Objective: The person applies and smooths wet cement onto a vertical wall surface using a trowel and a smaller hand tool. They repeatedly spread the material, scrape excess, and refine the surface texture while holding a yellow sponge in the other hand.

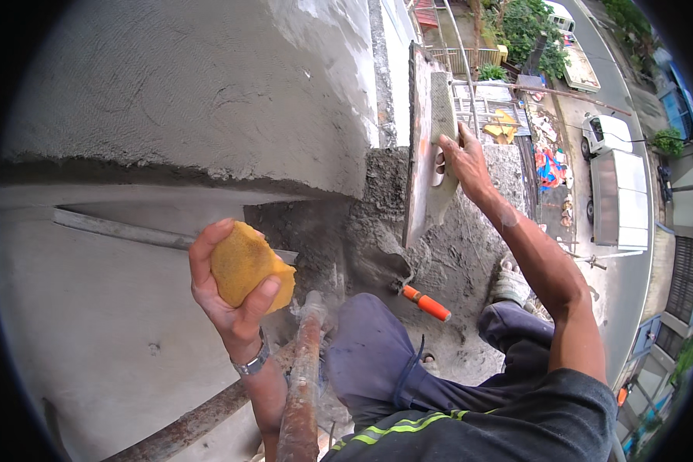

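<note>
Nearest to me, at the bottom of the frame, is my dark sleeve with its yellow-green stripe (pixel 396 427), and just left of it a rusty scaffold pipe (pixel 300 385) rising toward centre. My left hand (pixel 231 296) is clamped around a yellow sponge (pixel 248 266), held up left of centre in front of the smooth grey wall (pixel 92 308). My right hand (pixel 463 163), upper centre, grips the handle of a plastering float (pixel 439 154) set against the rough corner edge. An orange-handled trowel (pixel 426 302) lies in the wet mortar below. I judge I'm at the finishing stage: the edge is being shaped. The next move calls for steady float pressure and a light sponge wipe, I think
</note>
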